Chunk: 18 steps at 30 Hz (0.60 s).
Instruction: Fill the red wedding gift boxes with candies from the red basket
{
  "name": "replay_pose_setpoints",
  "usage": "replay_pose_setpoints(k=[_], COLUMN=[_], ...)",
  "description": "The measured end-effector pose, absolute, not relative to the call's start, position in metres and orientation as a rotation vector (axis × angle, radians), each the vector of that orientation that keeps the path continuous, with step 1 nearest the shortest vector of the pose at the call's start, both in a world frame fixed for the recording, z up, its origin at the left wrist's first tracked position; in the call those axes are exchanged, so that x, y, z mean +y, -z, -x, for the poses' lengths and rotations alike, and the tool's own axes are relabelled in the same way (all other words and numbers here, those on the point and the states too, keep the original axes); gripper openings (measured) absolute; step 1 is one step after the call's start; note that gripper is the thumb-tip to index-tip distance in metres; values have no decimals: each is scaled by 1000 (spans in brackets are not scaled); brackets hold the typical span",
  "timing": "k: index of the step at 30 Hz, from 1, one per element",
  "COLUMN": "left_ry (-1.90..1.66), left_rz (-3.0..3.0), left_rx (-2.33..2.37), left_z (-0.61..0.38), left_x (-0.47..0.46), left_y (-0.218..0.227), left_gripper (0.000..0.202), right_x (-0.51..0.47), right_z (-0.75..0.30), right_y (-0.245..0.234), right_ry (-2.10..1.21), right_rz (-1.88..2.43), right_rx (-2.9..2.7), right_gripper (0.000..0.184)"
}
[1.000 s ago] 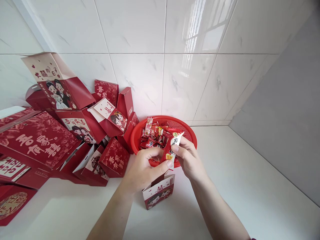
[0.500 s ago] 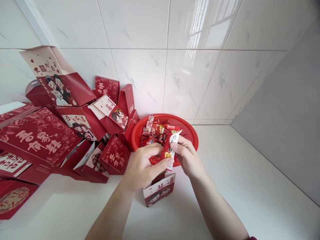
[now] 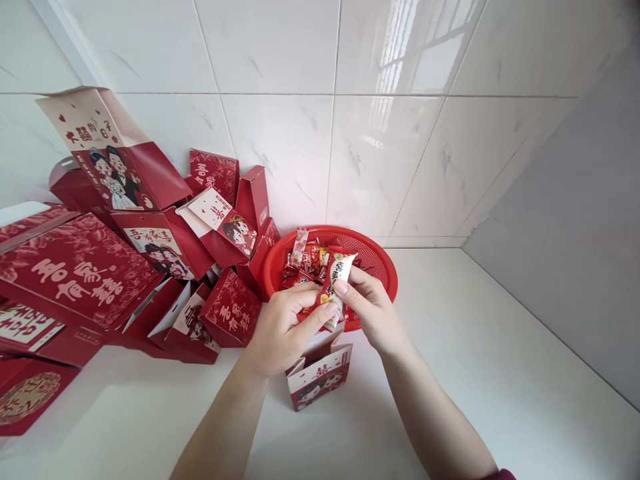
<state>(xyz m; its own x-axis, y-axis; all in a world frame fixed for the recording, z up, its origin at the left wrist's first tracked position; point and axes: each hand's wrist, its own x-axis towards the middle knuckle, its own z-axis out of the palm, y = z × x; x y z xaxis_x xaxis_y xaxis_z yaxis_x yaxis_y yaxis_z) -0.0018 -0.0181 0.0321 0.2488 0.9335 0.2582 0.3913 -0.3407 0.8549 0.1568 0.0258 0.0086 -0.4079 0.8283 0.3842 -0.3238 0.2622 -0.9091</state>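
Between my two hands is a red and white wrapped snack (image 3: 336, 279), tilted, with printed characters on its front. My left hand (image 3: 286, 327) pinches its lower end between thumb and fingers. On the other side, my right hand (image 3: 373, 303) grips it with the thumb on the front; the fingers behind are partly hidden. Just beyond the hands stands a red plastic basket (image 3: 387, 267) with small wrapped candies (image 3: 309, 257) in it. Below the snack, an open-topped red and white gift box (image 3: 320, 380) with cartoon figures stands on the white countertop (image 3: 465, 373).
To the left, many red gift boxes (image 3: 80, 273) are heaped against the tiled wall (image 3: 280, 127). One tall box (image 3: 113, 153) leans on top of the pile. A grey panel (image 3: 575, 200) borders the countertop on the right.
The snack has turned slightly in my hands, so its printed front shows more. My hands have shifted a little, and more of the gift box's open top is visible.
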Motion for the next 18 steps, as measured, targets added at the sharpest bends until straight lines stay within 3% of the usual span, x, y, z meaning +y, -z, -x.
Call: replay_pose_setpoints(k=[5,18], left_ry=[-1041,-1068], left_rz=[-1763,-1824], left_rx=[1248,1292], left_z=[6,10], left_x=[-11,-16], left_y=[-27,-31], left_gripper=[25,31], right_x=[26,25], right_z=[-156,-156], right_y=[-8,-7], right_ry=[-1376,-1432], right_rz=[522,479], right_rx=[-1501,-1526], right_gripper=[23,27])
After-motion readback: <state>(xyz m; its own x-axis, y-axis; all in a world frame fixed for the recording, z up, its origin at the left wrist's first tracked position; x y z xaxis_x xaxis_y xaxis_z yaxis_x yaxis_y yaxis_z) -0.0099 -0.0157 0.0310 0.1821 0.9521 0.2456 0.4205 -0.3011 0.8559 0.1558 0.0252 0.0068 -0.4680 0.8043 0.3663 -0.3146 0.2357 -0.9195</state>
